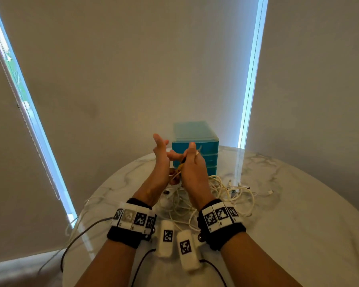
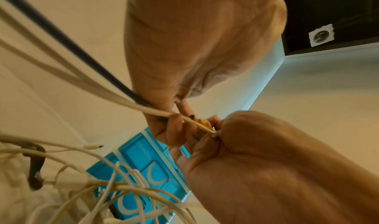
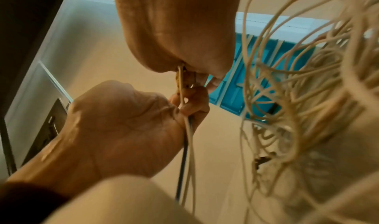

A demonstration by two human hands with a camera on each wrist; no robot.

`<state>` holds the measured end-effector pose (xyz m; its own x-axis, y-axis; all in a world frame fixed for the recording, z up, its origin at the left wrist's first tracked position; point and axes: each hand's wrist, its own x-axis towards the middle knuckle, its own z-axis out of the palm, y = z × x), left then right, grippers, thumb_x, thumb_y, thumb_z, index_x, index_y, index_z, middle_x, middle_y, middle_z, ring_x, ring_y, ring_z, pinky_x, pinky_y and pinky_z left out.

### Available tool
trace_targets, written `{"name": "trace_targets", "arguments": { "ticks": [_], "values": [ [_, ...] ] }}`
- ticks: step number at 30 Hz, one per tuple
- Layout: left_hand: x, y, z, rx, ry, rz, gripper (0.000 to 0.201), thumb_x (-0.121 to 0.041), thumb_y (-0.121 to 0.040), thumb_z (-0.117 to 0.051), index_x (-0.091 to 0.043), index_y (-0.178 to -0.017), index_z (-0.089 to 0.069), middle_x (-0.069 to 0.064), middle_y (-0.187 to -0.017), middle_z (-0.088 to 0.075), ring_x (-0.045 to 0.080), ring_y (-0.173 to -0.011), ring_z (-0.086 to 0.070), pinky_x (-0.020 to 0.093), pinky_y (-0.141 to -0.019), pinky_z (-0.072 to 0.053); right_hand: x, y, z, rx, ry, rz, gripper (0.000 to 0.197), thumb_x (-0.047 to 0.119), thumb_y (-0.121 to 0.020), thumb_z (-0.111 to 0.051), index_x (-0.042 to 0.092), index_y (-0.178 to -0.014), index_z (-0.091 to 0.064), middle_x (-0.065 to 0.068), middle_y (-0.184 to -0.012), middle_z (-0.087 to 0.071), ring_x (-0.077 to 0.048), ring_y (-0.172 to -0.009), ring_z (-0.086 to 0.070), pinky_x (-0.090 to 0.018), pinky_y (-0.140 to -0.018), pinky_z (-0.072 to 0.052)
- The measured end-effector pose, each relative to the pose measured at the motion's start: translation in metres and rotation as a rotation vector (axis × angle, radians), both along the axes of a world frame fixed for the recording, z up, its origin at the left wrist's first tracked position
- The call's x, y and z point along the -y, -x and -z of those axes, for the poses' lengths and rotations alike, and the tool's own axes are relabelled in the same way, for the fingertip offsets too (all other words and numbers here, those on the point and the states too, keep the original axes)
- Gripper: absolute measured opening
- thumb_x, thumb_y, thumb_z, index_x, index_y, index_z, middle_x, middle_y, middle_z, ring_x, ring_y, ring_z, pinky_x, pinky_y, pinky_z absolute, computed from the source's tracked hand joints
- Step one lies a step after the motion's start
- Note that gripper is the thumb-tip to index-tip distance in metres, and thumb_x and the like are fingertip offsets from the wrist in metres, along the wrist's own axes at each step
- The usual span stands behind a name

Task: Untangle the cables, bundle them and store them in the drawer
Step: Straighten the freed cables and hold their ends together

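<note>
Above the table point(image 1: 298, 204), before the drawers point(image 1: 195, 150), our left hand point(image 1: 160, 162) and right hand point(image 1: 193, 168) both pinch one white cable point(image 2: 123, 97). Other cables point(image 1: 226, 193) lie tangled below. They seem light and soft; we should grip near the knot.

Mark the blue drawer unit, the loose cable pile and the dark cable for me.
blue drawer unit point(image 1: 195, 151), head view, top drawer front.
loose cable pile point(image 1: 226, 189), head view, white loops on table.
dark cable point(image 2: 67, 41), left wrist view, mid-length.
</note>
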<state>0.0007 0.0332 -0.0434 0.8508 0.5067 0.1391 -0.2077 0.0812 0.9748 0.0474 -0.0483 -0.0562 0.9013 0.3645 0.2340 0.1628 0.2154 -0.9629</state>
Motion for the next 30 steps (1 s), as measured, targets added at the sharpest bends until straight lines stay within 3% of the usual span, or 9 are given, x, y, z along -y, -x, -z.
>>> {"name": "trace_targets", "arguments": {
  "ticks": [3,6,7,9,12,17,23,27,30],
  "values": [
    [-0.002,0.001,-0.006,0.072,-0.070,-0.042,0.070,-0.084,-0.097,-0.009,-0.044,-0.145,-0.038,0.011,-0.139,-0.065,0.031,-0.111,-0.071,0.035,-0.065,-0.060,-0.003,-0.007,-0.011,-0.083,-0.158,0.016,0.057,0.055,-0.116,-0.022,0.016,-0.094,-0.057,0.000,-0.066,-0.073,-0.017,-0.091,-0.082,-0.036,-0.075,-0.066],
    [-0.001,0.010,-0.013,0.018,-0.230,-0.051,0.072,-0.078,-0.099,-0.005,-0.039,-0.152,-0.035,0.008,-0.140,-0.053,0.030,-0.111,-0.066,0.029,-0.062,-0.054,-0.005,-0.011,-0.025,-0.179,-0.343,0.056,0.053,0.052,-0.116,-0.023,0.013,-0.093,-0.050,0.001,-0.050,-0.056,-0.022,-0.073,-0.080,-0.040,-0.087,-0.064],
    [-0.004,0.014,-0.014,-0.028,-0.302,-0.036,0.073,-0.078,-0.099,-0.005,-0.038,-0.153,-0.033,0.007,-0.138,-0.051,0.027,-0.109,-0.065,0.028,-0.062,-0.052,-0.003,-0.013,-0.028,-0.225,-0.396,0.073,0.052,0.053,-0.116,-0.025,0.013,-0.093,-0.049,0.001,-0.049,-0.053,-0.020,-0.062,-0.076,-0.042,-0.083,-0.065],
    [-0.014,0.024,-0.016,-0.153,-0.390,0.060,0.073,-0.082,-0.096,-0.014,-0.036,-0.150,-0.033,0.007,-0.128,-0.057,0.022,-0.085,-0.066,0.028,-0.057,-0.048,0.005,-0.026,-0.032,-0.319,-0.487,0.068,0.051,0.056,-0.115,-0.028,0.016,-0.090,-0.048,0.001,-0.051,-0.046,-0.015,-0.045,-0.056,-0.036,-0.058,-0.061],
    [-0.039,0.041,-0.021,-0.351,-0.510,0.266,0.066,-0.076,-0.101,-0.034,-0.025,-0.141,-0.048,0.010,-0.114,-0.068,0.019,-0.069,-0.060,0.030,-0.058,-0.046,0.025,-0.049,-0.038,-0.385,-0.537,-0.036,0.049,0.059,-0.114,-0.034,0.022,-0.082,-0.046,0.003,-0.054,-0.034,-0.010,-0.039,-0.030,-0.022,-0.036,-0.027],
    [-0.110,0.078,-0.034,-0.596,-1.119,0.468,0.036,-0.055,-0.103,-0.063,-0.024,-0.113,-0.077,-0.010,-0.086,-0.069,0.004,-0.075,-0.060,0.024,-0.075,-0.052,0.056,-0.066,-0.048,-0.302,-0.504,0.011,0.047,0.054,-0.110,-0.053,0.027,-0.072,-0.046,0.007,-0.054,-0.034,-0.011,-0.041,-0.025,-0.024,-0.039,-0.019],
    [-0.172,0.116,-0.047,-0.675,-1.037,0.435,0.015,-0.046,-0.092,-0.082,-0.033,-0.099,-0.081,-0.006,-0.088,-0.075,0.005,-0.084,-0.065,0.033,-0.092,-0.051,0.049,-0.046,-0.054,-0.111,-0.351,0.139,0.049,0.045,-0.105,-0.067,0.025,-0.065,-0.048,0.007,-0.049,-0.041,-0.013,-0.039,-0.034,-0.025,-0.042,-0.030],
    [-0.187,0.123,-0.039,-0.681,-1.064,0.429,0.021,-0.052,-0.096,-0.074,-0.036,-0.106,-0.084,0.006,-0.099,-0.079,0.006,-0.087,-0.065,0.033,-0.096,-0.052,0.042,-0.034,-0.057,0.011,-0.285,0.168,0.045,0.049,-0.106,-0.065,0.023,-0.071,-0.051,0.004,-0.050,-0.046,-0.012,-0.041,-0.040,-0.026,-0.044,-0.037],
    [-0.194,0.127,-0.026,-0.749,-1.094,0.427,0.033,-0.060,-0.102,-0.062,-0.035,-0.108,-0.083,-0.003,-0.098,-0.079,0.002,-0.083,-0.064,0.029,-0.088,-0.053,0.038,-0.030,-0.062,0.080,-0.231,0.198,0.043,0.053,-0.106,-0.063,0.023,-0.076,-0.052,0.003,-0.057,-0.048,-0.011,-0.044,-0.043,-0.026,-0.045,-0.040]
  ]
}}
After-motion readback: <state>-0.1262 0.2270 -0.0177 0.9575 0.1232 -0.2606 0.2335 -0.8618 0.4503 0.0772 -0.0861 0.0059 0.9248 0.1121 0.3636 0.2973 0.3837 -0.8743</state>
